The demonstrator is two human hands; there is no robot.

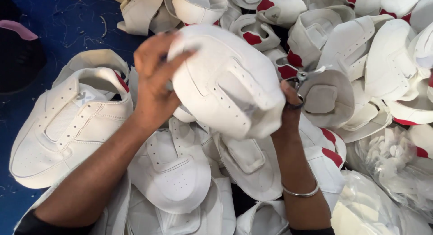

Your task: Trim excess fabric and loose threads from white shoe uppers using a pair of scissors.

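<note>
Upper white, held by both hands | long axis upper-left→lower-right

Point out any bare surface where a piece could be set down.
Only the blue, thread-littered surface at upper left, between the dark object and the white leather shoe uppers, is free. Everywhere right and below, uppers lie piled.
</note>
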